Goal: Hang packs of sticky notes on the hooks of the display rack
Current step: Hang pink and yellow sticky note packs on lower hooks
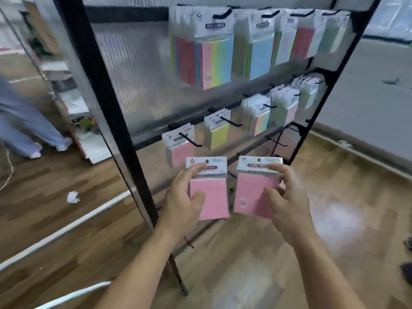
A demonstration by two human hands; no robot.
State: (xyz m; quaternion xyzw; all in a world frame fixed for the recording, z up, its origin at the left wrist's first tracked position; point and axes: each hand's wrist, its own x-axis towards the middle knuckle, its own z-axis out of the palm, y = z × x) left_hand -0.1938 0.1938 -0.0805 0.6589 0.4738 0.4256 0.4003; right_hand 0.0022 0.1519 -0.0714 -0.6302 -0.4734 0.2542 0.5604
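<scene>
My left hand (181, 197) grips a pink pack of sticky notes (213, 192) upright in front of the black display rack (107, 90). Beside it my right hand (286, 197) grips a second pink pack (250, 192). Both packs sit just below the middle row, where a pink pack (178, 148) hangs on a black hook (190, 140). A yellow pack (219, 134) and several pastel packs hang further right. The top row holds several larger multicolour packs (214, 61). A lower hook (276, 142) is bare.
A person's legs (26, 130) in light trousers stand at the far left on the wooden floor. A crumpled paper (73, 197) lies on the floor left of the rack. White cable (73, 295) runs near the bottom left. A grey wall stands on the right.
</scene>
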